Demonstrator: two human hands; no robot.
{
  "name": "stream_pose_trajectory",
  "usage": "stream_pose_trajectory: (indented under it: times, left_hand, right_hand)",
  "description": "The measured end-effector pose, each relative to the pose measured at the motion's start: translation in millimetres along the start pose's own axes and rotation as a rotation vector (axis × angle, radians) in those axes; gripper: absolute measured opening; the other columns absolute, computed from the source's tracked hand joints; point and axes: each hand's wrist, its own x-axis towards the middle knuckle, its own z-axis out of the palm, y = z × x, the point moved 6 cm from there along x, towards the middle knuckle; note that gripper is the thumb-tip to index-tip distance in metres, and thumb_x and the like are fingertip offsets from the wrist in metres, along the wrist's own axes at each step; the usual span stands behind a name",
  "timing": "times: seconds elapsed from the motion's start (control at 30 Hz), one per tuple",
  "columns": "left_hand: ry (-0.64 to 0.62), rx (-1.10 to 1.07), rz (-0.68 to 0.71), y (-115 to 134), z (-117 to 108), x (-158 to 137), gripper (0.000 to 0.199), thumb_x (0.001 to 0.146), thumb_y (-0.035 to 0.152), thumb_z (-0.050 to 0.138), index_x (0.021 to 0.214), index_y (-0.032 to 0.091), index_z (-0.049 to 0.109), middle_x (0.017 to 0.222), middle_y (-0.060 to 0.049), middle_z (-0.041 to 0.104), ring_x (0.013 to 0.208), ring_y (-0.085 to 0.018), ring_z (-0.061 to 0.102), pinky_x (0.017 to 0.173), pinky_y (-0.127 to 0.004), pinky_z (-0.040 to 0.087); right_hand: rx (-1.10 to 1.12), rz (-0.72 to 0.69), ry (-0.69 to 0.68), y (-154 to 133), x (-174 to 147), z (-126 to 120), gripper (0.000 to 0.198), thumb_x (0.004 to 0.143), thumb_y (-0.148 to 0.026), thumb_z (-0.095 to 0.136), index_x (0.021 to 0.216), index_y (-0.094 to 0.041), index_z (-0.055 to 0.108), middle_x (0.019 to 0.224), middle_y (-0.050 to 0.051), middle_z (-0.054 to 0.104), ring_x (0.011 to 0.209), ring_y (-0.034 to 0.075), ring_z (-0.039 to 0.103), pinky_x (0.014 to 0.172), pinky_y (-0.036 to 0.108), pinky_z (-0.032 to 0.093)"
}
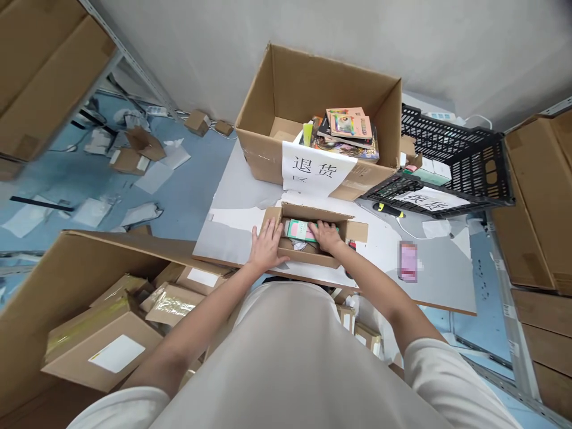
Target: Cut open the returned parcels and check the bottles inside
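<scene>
In front of me on the table lies a small open carton (308, 256). Inside it is a slim green-and-pink box (297, 229), with some crumpled whitish material (298, 244) beside it. My left hand (267, 245) lies with fingers spread across the carton's left end, holding nothing. Reaching into the carton from the right, my right hand (327, 236) has its fingers bent over the right part of the green-and-pink box; its fingertips are partly hidden.
Behind stands a large carton (259, 158) with books (351, 125). To its right is a black crate (482, 161) with small boxes. A yellow-and-black tool (388, 210) and a blurred pink item (408, 262) lie on the table (447, 280). Parcels (107, 339) fill a big box at left.
</scene>
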Motion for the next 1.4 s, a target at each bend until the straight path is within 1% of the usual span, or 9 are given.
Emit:
stream_pose_trajectory:
  times: [0.13, 0.3, 0.47, 0.6, 0.77, 0.9, 1.07, 1.27, 1.4]
  left_hand:
    - [0.041, 0.005, 0.109, 10.1, -2.2, -4.0, 0.078, 0.070, 0.048, 0.068, 0.135, 0.013, 0.042, 0.150, -0.022, 0.025, 0.140, -0.040, 0.018, 0.108, -0.066, 0.012]
    - [0.063, -0.064, 0.290, 24.1, 7.6, -10.4, 0.020, 0.085, 0.029, 0.054, 0.100, 0.019, 0.062, 0.115, -0.014, 0.062, 0.125, -0.030, 0.045, 0.109, -0.065, 0.012]
    - [0.091, -0.070, 0.269, 21.4, 13.2, -9.0, 0.016, 0.083, 0.030, 0.056, 0.093, 0.019, 0.061, 0.096, -0.011, 0.064, 0.111, -0.028, 0.053, 0.109, -0.065, 0.016]
    - [0.094, -0.061, 0.277, 20.5, 13.7, -8.4, 0.018, 0.082, 0.031, 0.058, 0.094, 0.018, 0.060, 0.096, -0.012, 0.064, 0.109, -0.029, 0.053, 0.108, -0.064, 0.018]
    - [0.106, -0.059, 0.282, 20.5, 13.1, -7.5, 0.018, 0.081, 0.030, 0.059, 0.095, 0.019, 0.061, 0.094, -0.011, 0.064, 0.107, -0.028, 0.053, 0.109, -0.063, 0.019]
    - [0.114, -0.049, 0.294, 21.2, 13.3, -5.9, 0.018, 0.082, 0.030, 0.058, 0.095, 0.018, 0.061, 0.093, -0.010, 0.064, 0.104, -0.028, 0.054, 0.108, -0.062, 0.020]
    - [0.098, 0.005, 0.268, 20.4, 14.4, 0.1, 0.015, 0.084, 0.030, 0.055, 0.089, 0.018, 0.062, 0.088, -0.010, 0.064, 0.098, -0.027, 0.055, 0.109, -0.061, 0.020]
    - [0.090, 0.033, 0.153, 11.7, 7.5, 34.1, 0.016, 0.085, 0.029, 0.053, 0.092, 0.018, 0.062, 0.092, -0.011, 0.064, 0.100, -0.027, 0.054, 0.110, -0.059, 0.019]
    - [0.106, 0.001, 0.067, 3.1, -9.2, 68.4, 0.022, 0.084, 0.026, 0.052, 0.101, 0.016, 0.061, 0.102, -0.014, 0.063, 0.110, -0.030, 0.052, 0.109, -0.065, 0.012]
  right_hand:
    - [-0.003, 0.094, 0.014, 14.7, -8.2, 1.0, 0.065, 0.075, -0.010, 0.055, 0.136, -0.017, 0.032, 0.118, 0.023, 0.053, 0.104, 0.030, 0.055, 0.091, 0.046, 0.036]
    - [0.152, -0.034, 0.182, 26.8, -22.8, -17.5, 0.065, 0.066, -0.022, 0.066, 0.125, -0.015, 0.038, 0.116, 0.016, 0.055, 0.106, 0.030, 0.053, 0.097, 0.043, 0.035]
    - [0.667, -0.094, 0.600, 36.2, -39.4, -34.6, 0.064, 0.066, -0.030, 0.067, 0.119, -0.016, 0.034, 0.119, 0.016, 0.051, 0.110, 0.027, 0.052, 0.094, 0.039, 0.042]
    - [0.842, -0.055, 0.805, 25.5, -36.4, -34.2, 0.049, 0.070, -0.031, 0.066, 0.109, -0.020, 0.038, 0.123, 0.016, 0.049, 0.117, 0.027, 0.048, 0.097, 0.042, 0.041]
    - [0.767, -0.155, 0.745, 8.3, -35.2, -27.9, 0.047, 0.071, -0.034, 0.067, 0.108, -0.020, 0.041, 0.132, 0.019, 0.042, 0.124, 0.031, 0.041, 0.099, 0.048, 0.038]
    - [0.679, -0.212, 0.685, 5.4, -34.6, -28.2, 0.045, 0.072, -0.029, 0.065, 0.111, -0.018, 0.044, 0.120, 0.017, 0.050, 0.112, 0.030, 0.048, 0.095, 0.047, 0.041]
    - [0.593, -0.255, 0.746, 14.8, -37.9, -70.6, 0.047, 0.070, -0.030, 0.067, 0.111, -0.019, 0.049, 0.110, 0.013, 0.056, 0.103, 0.029, 0.052, 0.091, 0.045, 0.044]
    - [0.602, -0.183, 0.999, 60.1, -125.7, -150.8, 0.053, 0.068, -0.038, 0.072, 0.113, -0.022, 0.048, 0.108, 0.009, 0.058, 0.099, 0.026, 0.057, 0.087, 0.042, 0.048]
    - [0.548, -0.022, 1.062, 77.8, -193.9, -161.3, 0.057, 0.065, -0.038, 0.075, 0.113, -0.026, 0.047, 0.104, 0.007, 0.059, 0.094, 0.025, 0.059, 0.079, 0.041, 0.052]
